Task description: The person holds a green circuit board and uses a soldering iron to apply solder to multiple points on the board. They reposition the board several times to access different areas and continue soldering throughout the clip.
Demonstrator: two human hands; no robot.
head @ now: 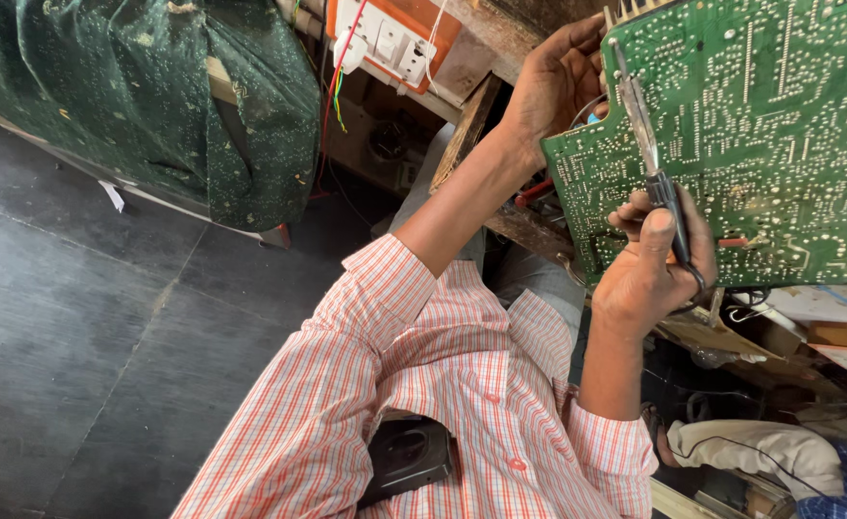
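Indoors | dark tiled floor point(77, 317) | left hand point(553, 82) grips circuit board point(760, 135) | right hand point(649, 264) grips screwdriver point(646, 144)

L arm was extended fwd, forearm bare, sleeve rolled to elbow. L hand point(553, 82) was raised, fingers curled in a closed grip. R hand point(656, 258) sat lower, wrist bent, fingers and thumb pinched closed.

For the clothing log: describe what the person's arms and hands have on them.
Both hands, the left hand and the right hand, are bare: no gloves, and no rings or watch that can be seen. The forearms are bare too. Both sleeves are rolled up near the elbows; they belong to a white shirt checked with thin orange-red lines and buttoned down the front.
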